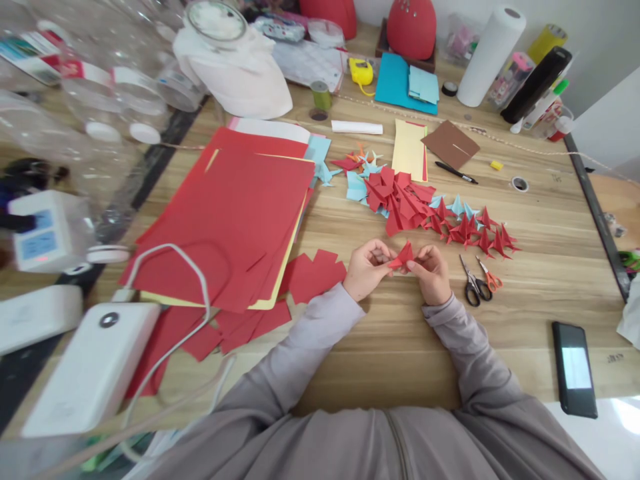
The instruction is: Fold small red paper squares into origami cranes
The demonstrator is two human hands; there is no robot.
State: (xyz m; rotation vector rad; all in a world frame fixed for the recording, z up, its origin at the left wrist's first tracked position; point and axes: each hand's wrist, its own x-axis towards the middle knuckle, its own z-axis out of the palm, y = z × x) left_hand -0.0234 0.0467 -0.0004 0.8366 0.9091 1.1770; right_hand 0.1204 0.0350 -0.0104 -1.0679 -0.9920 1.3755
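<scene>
Between my two hands is a small folded piece of red paper (pixel 403 255), raised in a point. My left hand (pixel 367 270) pinches its left side, and my right hand (pixel 432 275) has thumb and fingers closed on its right side. Just beyond them lies a pile of folded red paper pieces (pixel 397 197). Red paper cranes (pixel 465 232) spread to the right of that pile, with light blue ones (pixel 459 205) among them. Cut red paper pieces (pixel 317 275) rest left of my left hand. Black-handled scissors (pixel 475 283) and orange-handled scissors (pixel 491 275) lie right of my right hand.
A stack of large red sheets (pixel 240 220) covers the left of the table. A white power bank (pixel 93 370) with a cable sits at front left, a phone (pixel 575 367) at the right edge. Plastic bottles (pixel 85 100) crowd the far left; a paper roll (pixel 493 57) stands behind.
</scene>
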